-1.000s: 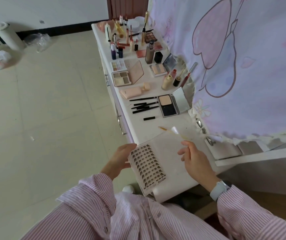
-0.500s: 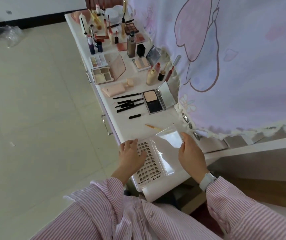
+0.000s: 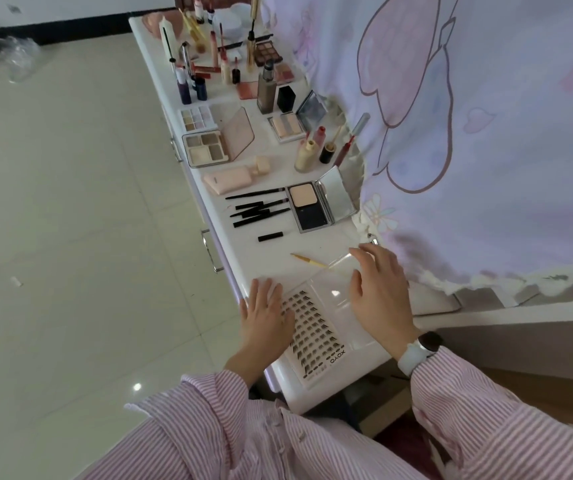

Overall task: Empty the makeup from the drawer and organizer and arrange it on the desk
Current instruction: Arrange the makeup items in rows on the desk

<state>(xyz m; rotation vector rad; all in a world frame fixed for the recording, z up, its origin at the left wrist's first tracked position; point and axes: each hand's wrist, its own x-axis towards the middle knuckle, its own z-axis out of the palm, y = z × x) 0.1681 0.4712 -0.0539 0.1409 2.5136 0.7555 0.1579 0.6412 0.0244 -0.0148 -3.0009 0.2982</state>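
Observation:
A white false-lash card (image 3: 312, 336) with rows of dark lash clusters lies flat at the near end of the white desk (image 3: 278, 258). Its clear lid (image 3: 333, 292) lies open beside it on the right. My left hand (image 3: 266, 313) rests flat on the card's left side, fingers straight. Over the clear lid lies my right hand (image 3: 380, 292), fingers spread and relaxed, holding nothing. A thin yellow applicator (image 3: 309, 260) lies just beyond the lid. Farther along sit an open powder compact (image 3: 319, 204), black pencils (image 3: 257, 209), palettes (image 3: 208, 148) and bottles.
A pale printed cloth (image 3: 485, 116) hangs along the desk's right side. Drawer handles (image 3: 210, 251) run down the desk's left face above a tiled floor (image 3: 70, 220). Tall tubes and bottles (image 3: 208, 60) crowd the far end of the desk.
The lash card has gone from held up at the desk's end to lying flat, its clear lid opened to the right. Both hands now rest on top of it.

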